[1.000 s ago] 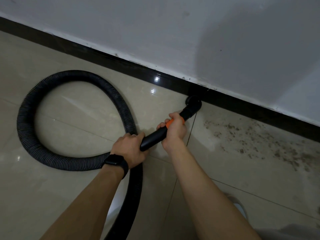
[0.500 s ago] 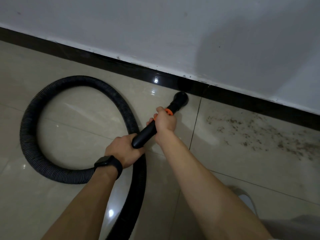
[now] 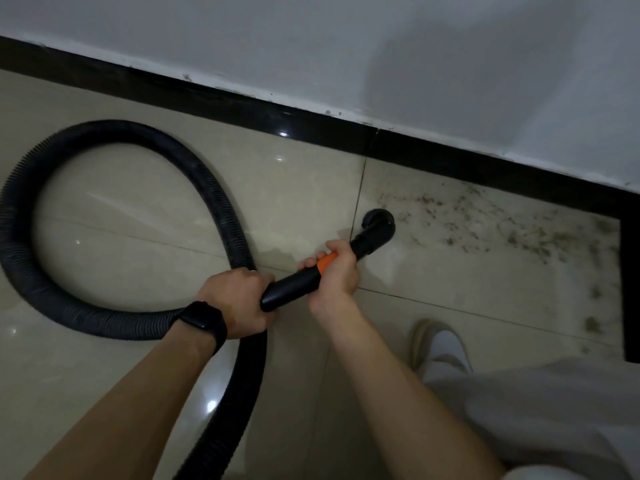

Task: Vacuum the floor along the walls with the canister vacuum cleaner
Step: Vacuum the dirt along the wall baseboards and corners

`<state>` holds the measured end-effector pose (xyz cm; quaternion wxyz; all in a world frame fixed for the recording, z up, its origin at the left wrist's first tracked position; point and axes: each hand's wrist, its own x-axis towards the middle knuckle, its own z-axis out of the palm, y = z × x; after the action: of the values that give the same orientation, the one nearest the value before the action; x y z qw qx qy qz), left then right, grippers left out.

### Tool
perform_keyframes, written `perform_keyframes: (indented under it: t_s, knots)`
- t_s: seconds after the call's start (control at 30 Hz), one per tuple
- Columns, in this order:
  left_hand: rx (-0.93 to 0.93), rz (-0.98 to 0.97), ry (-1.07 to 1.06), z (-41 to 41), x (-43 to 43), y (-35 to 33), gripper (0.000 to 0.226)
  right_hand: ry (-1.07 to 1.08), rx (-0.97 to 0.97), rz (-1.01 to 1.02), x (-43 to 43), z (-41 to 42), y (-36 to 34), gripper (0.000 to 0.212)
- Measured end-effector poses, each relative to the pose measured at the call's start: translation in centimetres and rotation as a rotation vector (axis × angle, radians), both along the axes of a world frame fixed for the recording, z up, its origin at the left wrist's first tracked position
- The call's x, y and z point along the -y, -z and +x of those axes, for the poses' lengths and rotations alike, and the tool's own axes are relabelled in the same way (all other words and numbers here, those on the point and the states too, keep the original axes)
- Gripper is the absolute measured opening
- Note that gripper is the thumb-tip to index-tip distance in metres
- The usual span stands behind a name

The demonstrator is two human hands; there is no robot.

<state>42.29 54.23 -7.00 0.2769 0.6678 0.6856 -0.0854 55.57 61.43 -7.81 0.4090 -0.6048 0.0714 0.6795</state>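
Note:
A black ribbed vacuum hose [image 3: 114,317] loops over the beige floor tiles at the left and runs down out of view. Its black handle tube [image 3: 294,284] carries an orange band and ends in a round black nozzle [image 3: 378,225]. The nozzle sits on the floor at the left edge of a patch of dark dirt [image 3: 491,226]. My left hand [image 3: 239,303], a black watch on its wrist, grips the rear end of the handle where the hose joins. My right hand [image 3: 334,271] grips the handle at the orange band, just behind the nozzle.
A black skirting board [image 3: 242,102] runs along the white wall, with a dark upright edge [image 3: 630,289] at the right forming a corner. My shoe [image 3: 440,351] and a grey trouser leg are at the lower right. Dirt spreads toward that corner.
The nozzle has come away from the skirting board and moved right across the tile joint to the edge of the dirt. Both hands kept their grip and moved with it.

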Motion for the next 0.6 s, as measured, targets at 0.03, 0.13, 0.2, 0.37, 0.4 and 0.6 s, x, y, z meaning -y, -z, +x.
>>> perform_keyframes:
  t_s: [0.03,0.13,0.2,0.37,0.4,0.6]
  knots:
    - [0.005,0.008,0.002,0.5,-0.1,0.2,0.021,-0.008,0.004,0.007,-0.3,0.3,0.0,0.011]
    - [0.003,0.025,-0.004,1.6,-0.5,0.7,0.021,-0.016,0.011,0.029,-1.2,1.0,0.1,0.01]
    - [-0.005,0.02,-0.005,1.8,-0.9,0.9,0.023,-0.031,0.011,0.033,-1.6,1.2,0.1,0.01]
    - [-0.018,0.013,-0.02,2.2,-1.8,0.8,0.025,-0.083,-0.002,0.065,-2.8,1.5,-0.1,0.011]
    - [-0.021,0.016,-0.026,2.3,-2.1,0.6,0.025,-0.084,-0.005,0.076,-3.1,1.5,0.0,0.015]
    - [-0.064,0.047,-0.014,3.0,-3.6,0.0,0.03,-0.105,0.0,0.081,-4.7,1.5,0.2,0.017]
